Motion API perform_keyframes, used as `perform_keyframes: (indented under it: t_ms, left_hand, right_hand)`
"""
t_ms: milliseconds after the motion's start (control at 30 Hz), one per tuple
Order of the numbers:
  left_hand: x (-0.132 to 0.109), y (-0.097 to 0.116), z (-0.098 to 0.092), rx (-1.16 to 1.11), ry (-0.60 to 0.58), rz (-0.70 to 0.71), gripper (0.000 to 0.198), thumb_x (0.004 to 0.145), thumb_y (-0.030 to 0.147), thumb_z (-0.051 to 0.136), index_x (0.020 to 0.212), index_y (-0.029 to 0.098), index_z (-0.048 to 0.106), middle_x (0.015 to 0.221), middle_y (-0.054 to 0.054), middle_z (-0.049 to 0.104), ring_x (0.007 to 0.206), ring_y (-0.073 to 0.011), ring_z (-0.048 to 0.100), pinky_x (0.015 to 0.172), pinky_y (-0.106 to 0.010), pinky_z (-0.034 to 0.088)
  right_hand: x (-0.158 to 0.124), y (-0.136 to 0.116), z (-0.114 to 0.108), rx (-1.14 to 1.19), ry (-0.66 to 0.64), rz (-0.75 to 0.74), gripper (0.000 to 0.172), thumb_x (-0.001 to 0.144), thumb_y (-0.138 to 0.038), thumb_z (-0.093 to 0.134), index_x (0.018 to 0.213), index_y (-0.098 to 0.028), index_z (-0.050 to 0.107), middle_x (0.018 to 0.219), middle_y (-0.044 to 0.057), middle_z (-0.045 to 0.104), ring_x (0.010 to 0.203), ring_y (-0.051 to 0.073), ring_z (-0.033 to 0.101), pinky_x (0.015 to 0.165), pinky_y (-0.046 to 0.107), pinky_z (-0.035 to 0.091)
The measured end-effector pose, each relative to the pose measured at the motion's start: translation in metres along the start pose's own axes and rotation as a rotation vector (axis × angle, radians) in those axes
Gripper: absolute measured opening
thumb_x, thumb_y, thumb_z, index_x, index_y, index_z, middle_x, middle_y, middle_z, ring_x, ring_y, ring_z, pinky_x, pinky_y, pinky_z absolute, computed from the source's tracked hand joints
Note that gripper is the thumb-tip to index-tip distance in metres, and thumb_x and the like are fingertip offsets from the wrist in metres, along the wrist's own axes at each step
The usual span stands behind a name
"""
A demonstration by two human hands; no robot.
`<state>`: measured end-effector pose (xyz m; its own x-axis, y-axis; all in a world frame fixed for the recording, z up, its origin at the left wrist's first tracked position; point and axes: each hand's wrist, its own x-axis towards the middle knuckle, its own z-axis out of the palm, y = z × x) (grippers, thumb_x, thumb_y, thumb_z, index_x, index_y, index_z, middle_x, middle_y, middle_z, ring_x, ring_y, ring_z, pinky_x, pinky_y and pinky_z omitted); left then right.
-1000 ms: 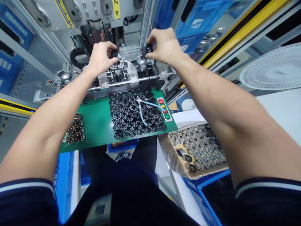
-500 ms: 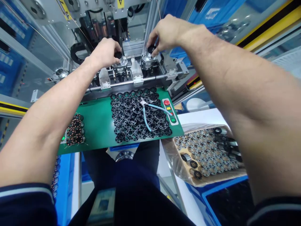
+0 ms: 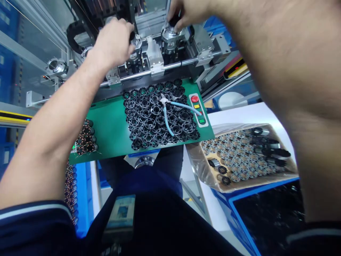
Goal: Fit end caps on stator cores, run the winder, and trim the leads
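Observation:
My right hand [image 3: 190,13] grips a black-ended stator core [image 3: 174,20] from above, at the mouth of the right metal holder [image 3: 170,40] of the machine. My left hand [image 3: 113,42] is at the holder [image 3: 136,43] to its left. Its fingers curl round another black-ended stator core [image 3: 132,35], mostly hidden by the hand. Below both hands, many black-ringed stator cores [image 3: 145,113] stand packed in rows on the green work surface [image 3: 106,117]. Pliers with light blue handles [image 3: 166,121] lie open on top of these cores.
A control panel [image 3: 198,110] with a red button sits right of the cores. Copper-wound stators [image 3: 86,138] stand at the left. A lined carton [image 3: 191,153] of metal cores is at right, near a blue bin [image 3: 239,220]. A metal rail [image 3: 183,63] runs before the holders.
The view has tilted downward, so the machine sits higher in the picture. Both hands stay at the same two holders; the left hand has shifted slightly, showing more of its back.

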<state>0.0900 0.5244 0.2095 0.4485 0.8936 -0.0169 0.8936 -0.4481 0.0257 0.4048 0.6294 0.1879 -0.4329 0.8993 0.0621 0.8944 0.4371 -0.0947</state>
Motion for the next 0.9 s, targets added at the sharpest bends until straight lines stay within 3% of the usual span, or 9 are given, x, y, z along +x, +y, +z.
perform_keyframes:
  t_ms: [100,200,267,367,400,467,600,733,900]
  left_hand:
    - [-0.017,0.01,0.029,-0.043,0.046,0.031,0.075,0.128,0.034,0.066,0.185,-0.013,0.049,0.206,-0.035,0.038,0.198,-0.0485,0.034,0.163,-0.066,0.034]
    - [-0.023,0.011,0.045,-0.138,0.11,-0.005,0.063,0.128,0.042,0.061,0.171,-0.005,0.067,0.209,-0.026,0.037,0.199,-0.0422,0.034,0.164,-0.057,0.034]
    - [-0.028,0.008,0.046,-0.192,0.194,-0.004,0.067,0.126,0.049,0.068,0.174,0.002,0.066,0.207,-0.021,0.045,0.196,-0.0351,0.044,0.162,-0.051,0.038]
    - [-0.056,0.005,0.044,-0.209,0.42,0.091,0.071,0.128,0.062,0.066,0.181,0.014,0.061,0.197,-0.01,0.062,0.189,-0.0215,0.055,0.158,-0.04,0.042]
    - [-0.073,0.007,0.047,-0.219,0.487,0.13,0.066,0.129,0.064,0.064,0.177,0.019,0.065,0.193,-0.006,0.065,0.186,-0.0204,0.057,0.157,-0.041,0.044]
    - [-0.116,0.016,0.059,-0.28,0.52,0.178,0.052,0.127,0.065,0.072,0.161,0.026,0.078,0.186,-0.003,0.069,0.184,-0.0274,0.059,0.157,-0.055,0.046]
    - [-0.194,0.041,0.106,-0.446,0.306,0.249,0.039,0.11,0.062,0.098,0.137,0.034,0.089,0.189,-0.003,0.067,0.189,-0.05,0.053,0.158,-0.085,0.036]
    - [-0.216,0.058,0.146,-0.387,0.23,0.326,0.026,0.114,0.045,0.093,0.137,0.034,0.09,0.197,-0.005,0.063,0.191,-0.0479,0.049,0.162,-0.083,0.028]
    - [-0.212,0.058,0.148,-0.388,0.248,0.349,0.011,0.115,0.035,0.087,0.123,0.027,0.09,0.194,-0.012,0.066,0.19,-0.0468,0.049,0.16,-0.078,0.033]
  right_hand:
    - [-0.024,-0.022,0.032,0.047,0.06,0.063,0.056,0.083,-0.053,0.099,0.078,-0.003,0.075,0.176,0.022,0.076,0.178,0.037,0.06,0.113,0.022,0.057]
    - [-0.052,-0.038,0.044,0.107,0.079,0.083,0.04,0.094,-0.032,0.1,0.11,0.001,0.084,0.205,0.024,0.043,0.192,0.047,0.042,0.15,0.055,0.041]
    - [-0.075,-0.053,0.034,0.126,0.063,0.046,0.051,0.099,-0.027,0.098,0.138,0.003,0.085,0.206,0.022,0.046,0.193,0.05,0.043,0.155,0.064,0.033]
    - [-0.131,-0.094,0.013,0.127,0.19,-0.076,0.069,0.115,-0.03,0.089,0.177,-0.006,0.071,0.19,0.019,0.068,0.183,0.046,0.057,0.155,0.071,0.042]
    - [-0.157,-0.112,0.011,0.129,0.271,-0.113,0.06,0.118,-0.032,0.087,0.173,-0.01,0.076,0.173,0.019,0.076,0.169,0.044,0.066,0.147,0.072,0.053]
    - [-0.213,-0.151,0.019,0.121,0.34,-0.122,0.035,0.112,-0.042,0.095,0.137,-0.018,0.092,0.143,0.016,0.08,0.143,0.045,0.075,0.124,0.072,0.066]
    - [-0.295,-0.206,0.074,0.112,0.302,-0.101,0.025,0.11,-0.048,0.094,0.12,-0.026,0.087,0.13,0.015,0.075,0.13,0.048,0.073,0.108,0.073,0.068]
    - [-0.3,-0.216,0.118,0.169,0.357,0.013,0.025,0.111,-0.048,0.09,0.111,-0.027,0.078,0.129,0.017,0.075,0.136,0.05,0.069,0.122,0.082,0.063]
    - [-0.277,-0.216,0.116,0.167,0.255,0.093,0.025,0.107,-0.044,0.093,0.101,-0.022,0.081,0.133,0.021,0.075,0.143,0.055,0.067,0.126,0.088,0.056]
